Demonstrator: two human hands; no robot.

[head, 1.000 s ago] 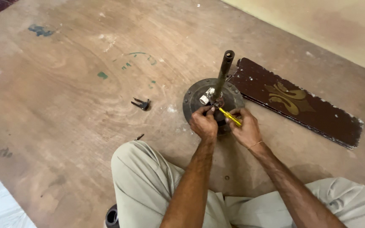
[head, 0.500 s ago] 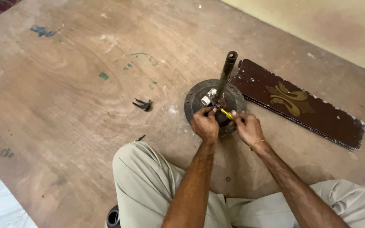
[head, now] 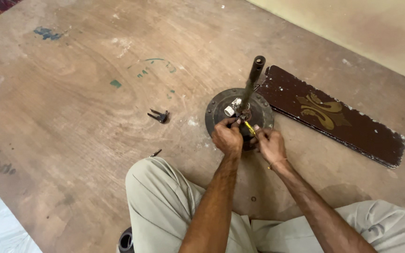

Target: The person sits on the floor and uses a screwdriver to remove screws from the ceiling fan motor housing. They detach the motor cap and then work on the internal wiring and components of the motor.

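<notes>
Lower left corner of the frame: a pale sheet (head: pixel 1 229), white-grey, lying on the floor at the edge of a large brown wooden board (head: pixel 71 93). The board fills most of the frame and carries blue and green paint smears in its upper left part.

Left of centre: a small black metal clip (head: pixel 159 115), loose on the board, well apart from the hands. Below it, near the knee: a small dark screw-like piece (head: pixel 155 152), too small to tell more.

Bottom centre: the person's legs in light khaki trousers (head: pixel 165 206), knee bent toward the left.

Centre: a round dark metal motor housing (head: pixel 221 105), lying flat on the board, with bolt holes around its rim. A dark metal rod (head: pixel 253 79) stands up from its middle, leaning slightly to the upper right. A small white cylindrical part (head: pixel 229 111) sits on the housing just beside the foot of the rod.

Left hand (head: pixel 227 137): closed, fingertips pinched at the hub of the housing near the foot of the rod; what exactly it grips is hidden by the fingers.

Right hand (head: pixel 270 144): closed around a yellow-handled tool (head: pixel 250 127), its slim yellow end pointing up-left toward the hub. The two hands are just beside each other over the near edge of the housing. A thin band shows at the right wrist.

Right of centre: a dark brown fan blade (head: pixel 352 126) with a gold ornament, lying flat, its inner end touching or just beside the housing rim.

Upper right corner: pale floor (head: pixel 376 28) beyond the board.
</notes>
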